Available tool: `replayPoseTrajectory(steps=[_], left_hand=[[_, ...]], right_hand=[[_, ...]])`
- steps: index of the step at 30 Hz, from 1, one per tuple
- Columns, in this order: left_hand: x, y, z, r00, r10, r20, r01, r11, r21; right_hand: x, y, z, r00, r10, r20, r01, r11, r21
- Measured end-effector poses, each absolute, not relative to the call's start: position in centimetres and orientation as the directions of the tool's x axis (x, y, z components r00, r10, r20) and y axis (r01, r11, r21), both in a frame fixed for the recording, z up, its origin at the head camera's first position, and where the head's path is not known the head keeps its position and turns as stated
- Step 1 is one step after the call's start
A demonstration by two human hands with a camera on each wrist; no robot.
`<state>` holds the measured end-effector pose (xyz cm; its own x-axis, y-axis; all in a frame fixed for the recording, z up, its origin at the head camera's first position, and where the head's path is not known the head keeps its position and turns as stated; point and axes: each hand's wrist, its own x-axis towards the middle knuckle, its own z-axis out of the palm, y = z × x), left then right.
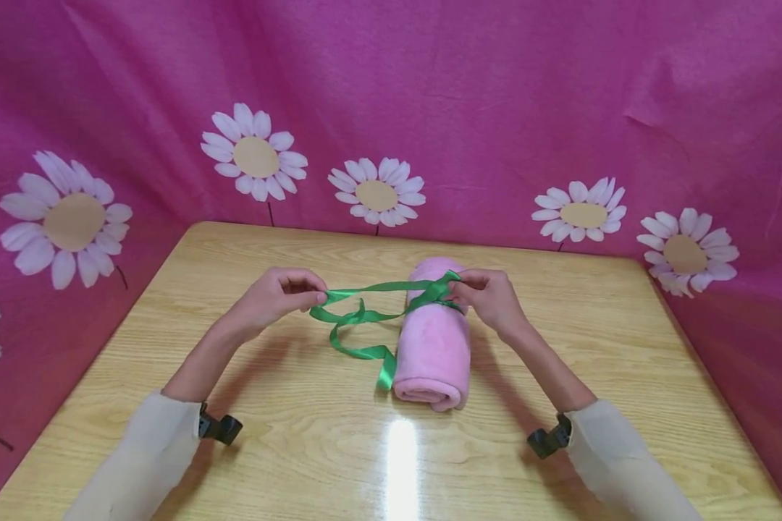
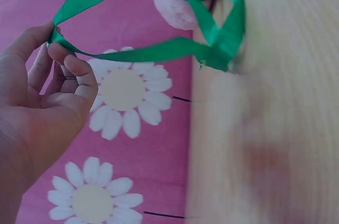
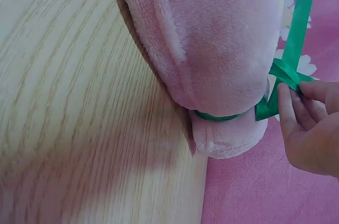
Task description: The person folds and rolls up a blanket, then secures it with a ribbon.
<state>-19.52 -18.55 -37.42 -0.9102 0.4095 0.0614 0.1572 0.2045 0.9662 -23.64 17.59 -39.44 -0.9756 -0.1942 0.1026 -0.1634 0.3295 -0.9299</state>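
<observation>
A rolled pink towel (image 1: 434, 347) lies lengthwise on the table, with a green ribbon (image 1: 391, 286) wound round it near its far end. My left hand (image 1: 275, 300) is off to the towel's left and pinches the ribbon between thumb and fingertips. In the left wrist view the ribbon (image 2: 145, 53) bends through those fingertips into a long loop. Over the towel's far right side, my right hand (image 1: 492, 300) pinches a folded part of the ribbon (image 3: 288, 71). A loose tail of ribbon curls down onto the table left of the towel.
The wooden table (image 1: 300, 449) reaches back to a magenta cloth (image 1: 469, 108) printed with white daisies, which also hangs at both sides. Dark wrist cameras sit on the left cuff (image 1: 220, 427) and the right cuff (image 1: 550, 436).
</observation>
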Motion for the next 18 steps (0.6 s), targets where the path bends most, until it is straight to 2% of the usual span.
replayPoseTrajectory(steps=[11, 18], left_hand=[[-19.1, -16.6, -34.9, -0.884, 0.443, 0.149, 0.229, 0.132, 0.965], [-19.2, -13.6, -33.7, -0.873, 0.456, 0.173, 0.169, -0.048, 0.984]], right_hand=[[-23.8, 17.9, -39.4, -0.978, -0.191, 0.08, -0.145, 0.36, -0.921], [-23.9, 18.0, -39.5, -0.98, -0.187, 0.073, -0.138, 0.362, -0.922]])
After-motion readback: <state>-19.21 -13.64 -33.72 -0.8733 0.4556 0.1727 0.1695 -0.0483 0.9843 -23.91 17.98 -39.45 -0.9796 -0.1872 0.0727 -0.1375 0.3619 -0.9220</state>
